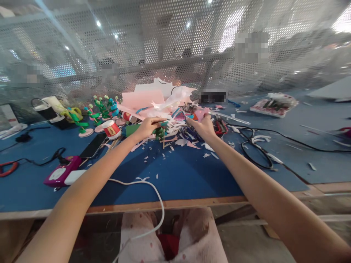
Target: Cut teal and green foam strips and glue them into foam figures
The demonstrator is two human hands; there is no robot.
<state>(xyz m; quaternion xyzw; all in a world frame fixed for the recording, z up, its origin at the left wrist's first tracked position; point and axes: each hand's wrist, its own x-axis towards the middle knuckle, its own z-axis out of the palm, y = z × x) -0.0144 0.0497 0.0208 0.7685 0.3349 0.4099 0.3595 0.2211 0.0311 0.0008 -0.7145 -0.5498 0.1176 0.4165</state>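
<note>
My left hand (148, 128) is closed in a pinch on a green paper plant on a thin stick (161, 134), held low over the table. Its curled leaves hang below my fingertips. To the right, my right hand (205, 128) reaches into a heap of paper scraps (179, 126), thumb spread away from the fingers. A pink paper piece (201, 114) lies against its fingertips; whether they grip it cannot be made out. Finished-looking green spiral plants on pink round bases (86, 132) stand to the left, beside a red and white paper cup (111, 129).
A phone (93, 145), a purple power socket (62, 171) and a white cable (148, 182) lie at left. Black cable (255, 157) loops at right, near a patterned packet (274, 105). Pink and white sheets (145, 98) lean toward the perforated metal screen (164, 40).
</note>
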